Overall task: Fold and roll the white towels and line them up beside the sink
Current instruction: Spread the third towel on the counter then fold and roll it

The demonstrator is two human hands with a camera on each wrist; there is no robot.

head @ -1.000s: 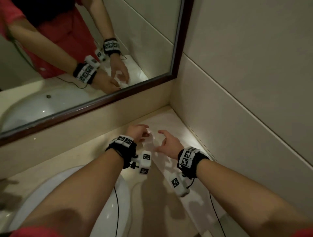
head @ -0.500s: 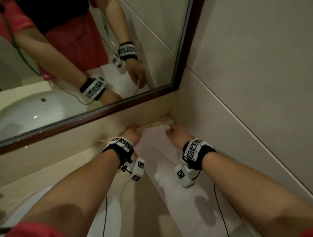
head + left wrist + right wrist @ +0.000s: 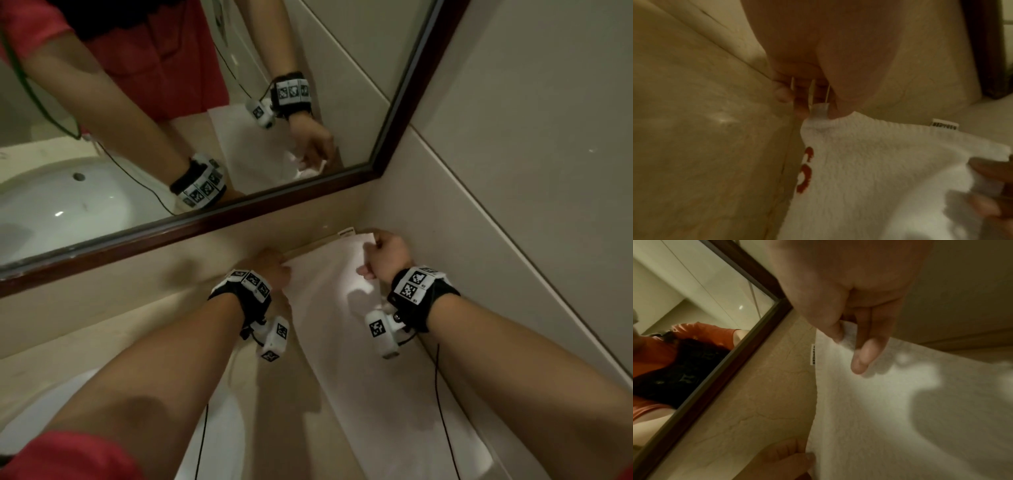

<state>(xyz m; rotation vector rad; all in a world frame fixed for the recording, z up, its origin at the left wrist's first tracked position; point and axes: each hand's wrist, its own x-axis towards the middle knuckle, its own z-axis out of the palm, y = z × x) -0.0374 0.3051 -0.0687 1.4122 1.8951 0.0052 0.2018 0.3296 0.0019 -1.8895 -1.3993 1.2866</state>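
Where the beige stone worktop point(image 3: 85, 329) meets the cream tiled wall point(image 3: 513, 171) on the right and the low beige upstand at the back, a dark-wood-framed mirror point(image 3: 219, 222) is seen above, with the person's red top and both wrists reflected in it. Part of a white oval ceramic sink point(image 3: 219, 428) is seen at the lower left, beneath the left forearm. A white rectangular terry towel point(image 3: 359, 377) is spread flat along the worktop, between the sink and the right-hand wall, its far edge lying against the upstand. Red lettering point(image 3: 804, 170) is printed near the towel's left edge, and a small white barcode label point(image 3: 944, 126) is seen beyond the far edge. The far left corner of the towel is pinched between the thumb and curled fingers of the left hand point(image 3: 272, 267). The far right corner is pinched by the right hand point(image 3: 387, 255), its fingers point(image 3: 865, 356) curled down onto the cloth. Black straps with white square-patterned markers are worn on both wrists.
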